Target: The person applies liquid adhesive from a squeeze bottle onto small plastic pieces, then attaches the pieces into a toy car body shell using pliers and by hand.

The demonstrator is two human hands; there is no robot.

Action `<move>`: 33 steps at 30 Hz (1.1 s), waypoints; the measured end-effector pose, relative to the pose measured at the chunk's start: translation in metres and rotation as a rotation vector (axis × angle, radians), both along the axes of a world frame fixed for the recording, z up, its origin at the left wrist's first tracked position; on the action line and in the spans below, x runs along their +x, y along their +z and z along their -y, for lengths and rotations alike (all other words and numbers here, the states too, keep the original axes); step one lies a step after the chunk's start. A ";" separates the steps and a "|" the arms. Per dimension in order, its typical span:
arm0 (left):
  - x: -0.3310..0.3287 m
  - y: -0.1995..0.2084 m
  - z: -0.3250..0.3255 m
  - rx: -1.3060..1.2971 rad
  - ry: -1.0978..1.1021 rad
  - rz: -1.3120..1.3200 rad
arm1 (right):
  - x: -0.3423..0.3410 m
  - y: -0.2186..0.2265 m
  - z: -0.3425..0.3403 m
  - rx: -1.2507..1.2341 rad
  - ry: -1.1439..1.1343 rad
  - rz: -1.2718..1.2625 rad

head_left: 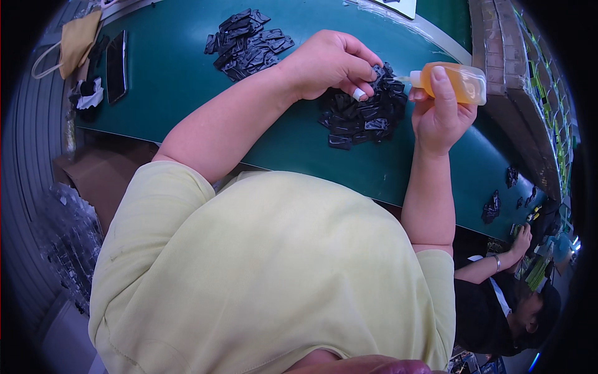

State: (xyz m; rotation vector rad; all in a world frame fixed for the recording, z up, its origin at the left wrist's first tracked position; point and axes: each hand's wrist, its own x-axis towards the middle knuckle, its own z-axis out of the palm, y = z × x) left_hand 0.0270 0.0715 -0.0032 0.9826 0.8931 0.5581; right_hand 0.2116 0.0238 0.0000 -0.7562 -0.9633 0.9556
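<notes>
My right hand [441,115] is wrapped round a squeeze bottle [461,83] of amber liquid, tipped on its side with its white nozzle pointing left. The thin tip comes close to a small black plastic part [377,75] pinched in the fingers of my left hand [333,67]. White tape covers one left fingertip. Below both hands lies a pile of similar black parts [361,118] on the green tabletop [299,143]. Whether the tip touches the part I cannot tell.
A second heap of black parts [246,42] lies at the far left. A phone [116,67] and a yellow pouch [79,43] are at the left edge. Cardboard [511,75] walls the right side. A co-worker's hand [522,242] is at the lower right, near small black pieces [491,207].
</notes>
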 end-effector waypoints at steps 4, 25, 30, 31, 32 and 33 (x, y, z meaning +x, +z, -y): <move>0.000 0.002 0.000 -0.009 0.008 -0.004 | -0.004 -0.001 0.002 -0.012 0.026 0.053; 0.000 0.003 0.000 0.004 0.006 -0.023 | -0.008 -0.002 0.003 -0.043 0.007 0.191; -0.002 0.001 0.000 -0.003 0.016 0.020 | 0.011 0.005 -0.008 -0.086 0.034 -0.129; -0.002 0.000 0.000 0.007 0.029 0.050 | 0.015 0.006 -0.010 -0.074 0.038 -0.132; -0.002 0.001 -0.001 0.019 0.028 0.048 | 0.019 0.008 -0.012 -0.125 -0.022 -0.219; -0.002 0.003 -0.002 0.024 0.045 0.065 | 0.023 0.010 -0.013 -0.174 -0.081 -0.307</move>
